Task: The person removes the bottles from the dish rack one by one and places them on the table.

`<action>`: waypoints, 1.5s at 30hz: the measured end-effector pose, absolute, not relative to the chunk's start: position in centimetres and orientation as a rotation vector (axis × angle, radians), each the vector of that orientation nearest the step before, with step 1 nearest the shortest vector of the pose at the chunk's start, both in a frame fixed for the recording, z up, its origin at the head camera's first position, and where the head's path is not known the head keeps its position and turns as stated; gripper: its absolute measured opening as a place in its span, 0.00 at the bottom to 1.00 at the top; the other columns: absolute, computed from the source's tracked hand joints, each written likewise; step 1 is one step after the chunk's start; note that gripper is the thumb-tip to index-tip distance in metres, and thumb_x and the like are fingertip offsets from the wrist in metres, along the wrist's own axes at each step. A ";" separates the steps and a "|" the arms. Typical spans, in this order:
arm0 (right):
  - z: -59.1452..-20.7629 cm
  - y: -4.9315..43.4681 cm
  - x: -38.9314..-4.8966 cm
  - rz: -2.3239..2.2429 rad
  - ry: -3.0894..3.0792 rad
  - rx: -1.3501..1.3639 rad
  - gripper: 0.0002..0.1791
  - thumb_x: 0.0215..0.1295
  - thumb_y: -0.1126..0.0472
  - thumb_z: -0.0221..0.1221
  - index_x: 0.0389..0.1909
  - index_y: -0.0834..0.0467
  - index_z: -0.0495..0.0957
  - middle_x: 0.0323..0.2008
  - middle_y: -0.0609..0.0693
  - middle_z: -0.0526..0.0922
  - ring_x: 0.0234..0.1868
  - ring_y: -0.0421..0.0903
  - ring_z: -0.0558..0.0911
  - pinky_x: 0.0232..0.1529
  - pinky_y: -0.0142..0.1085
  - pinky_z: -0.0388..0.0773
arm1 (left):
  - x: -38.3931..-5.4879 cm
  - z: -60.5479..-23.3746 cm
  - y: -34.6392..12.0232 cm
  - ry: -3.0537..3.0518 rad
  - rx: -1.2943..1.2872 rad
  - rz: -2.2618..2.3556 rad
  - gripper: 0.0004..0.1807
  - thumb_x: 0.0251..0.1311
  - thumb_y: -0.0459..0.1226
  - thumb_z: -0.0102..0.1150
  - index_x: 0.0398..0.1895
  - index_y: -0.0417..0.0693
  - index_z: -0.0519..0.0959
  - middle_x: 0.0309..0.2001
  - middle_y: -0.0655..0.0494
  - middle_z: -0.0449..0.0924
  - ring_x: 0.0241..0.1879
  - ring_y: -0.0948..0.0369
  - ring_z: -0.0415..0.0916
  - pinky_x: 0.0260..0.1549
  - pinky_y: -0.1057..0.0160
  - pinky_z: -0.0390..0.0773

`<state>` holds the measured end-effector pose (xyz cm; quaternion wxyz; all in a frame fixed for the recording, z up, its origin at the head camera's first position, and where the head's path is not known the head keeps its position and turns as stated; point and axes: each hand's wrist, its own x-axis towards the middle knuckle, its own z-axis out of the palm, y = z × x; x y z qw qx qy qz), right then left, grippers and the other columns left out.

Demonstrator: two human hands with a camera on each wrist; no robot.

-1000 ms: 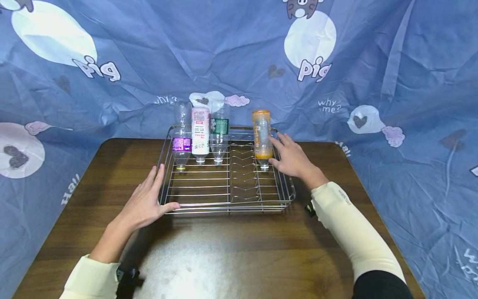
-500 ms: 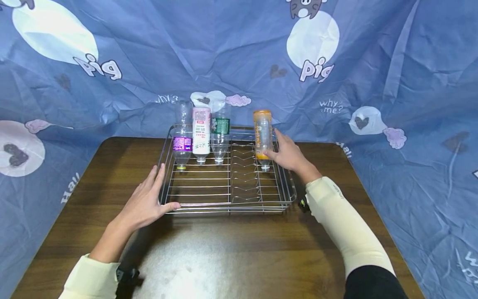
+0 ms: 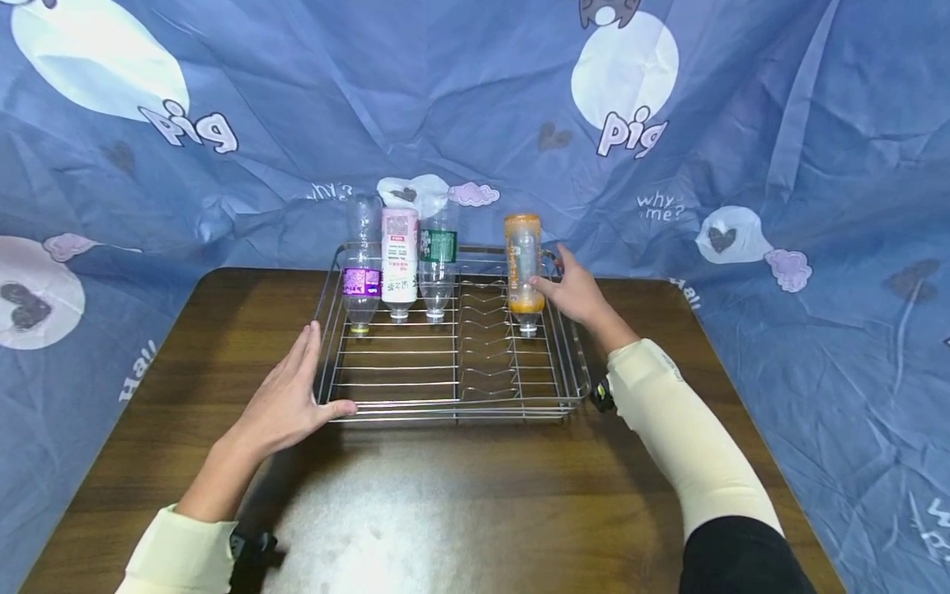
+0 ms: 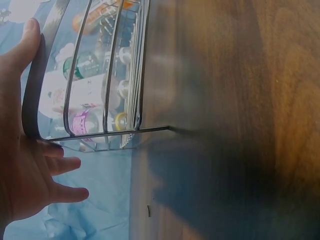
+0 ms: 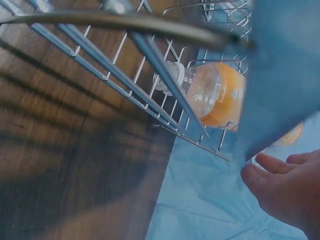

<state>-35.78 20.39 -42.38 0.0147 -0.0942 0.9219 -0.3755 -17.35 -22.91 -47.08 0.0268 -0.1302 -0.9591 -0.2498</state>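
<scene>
A silver wire dish rack (image 3: 416, 404) stands on the table. My left hand (image 3: 285, 404) rests against its front left corner, fingers straight along the side and thumb on the front rim. Toward the back of the rack a plastic bottle with orange ends (image 3: 523, 262) stands neck down on the right. My right hand (image 3: 582, 295) is beside it at the rack's right rear corner; the thumb overlaps the bottle in the head view, and contact is unclear. The right wrist view shows this hand (image 5: 287, 182) with its fingers loosely extended, near the orange bottle (image 5: 225, 97).
Three more bottles stand neck down at the rack's back left: one with a purple label (image 3: 361, 282), a white and pink one (image 3: 400, 264), and one with a green label (image 3: 438, 246). A blue patterned cloth (image 3: 475, 99) hangs behind the wooden table (image 3: 475, 495).
My right hand has moved slightly back along the rack's right side, to its rear corner. The left hand and the bottles keep their places in the rack.
</scene>
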 end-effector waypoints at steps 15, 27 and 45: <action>-41.2 20.3 -37.4 -1.197 2.818 -0.333 0.50 0.65 0.52 0.66 0.78 0.68 0.49 0.67 0.70 0.68 0.64 0.65 0.72 0.66 0.55 0.70 | -16.6 -47.4 -23.3 -3.020 -0.214 -0.980 0.79 0.46 0.61 0.76 0.78 0.45 0.21 0.79 0.32 0.34 0.71 0.29 0.50 0.65 0.30 0.57; -41.4 20.0 -37.8 -1.119 2.746 -0.294 0.52 0.65 0.51 0.67 0.79 0.66 0.46 0.69 0.71 0.66 0.63 0.67 0.74 0.65 0.56 0.71 | -16.5 -47.4 -23.2 -3.042 -0.183 -0.924 0.77 0.46 0.64 0.74 0.80 0.40 0.27 0.78 0.30 0.38 0.70 0.29 0.53 0.64 0.31 0.59; -42.4 18.0 -39.6 -1.037 2.789 -0.324 0.54 0.59 0.56 0.71 0.78 0.61 0.48 0.57 0.65 0.78 0.54 0.63 0.80 0.58 0.54 0.76 | -16.5 -47.5 -23.4 -2.990 -0.240 -0.889 0.66 0.47 0.62 0.75 0.81 0.46 0.47 0.81 0.40 0.39 0.61 0.28 0.68 0.53 0.26 0.69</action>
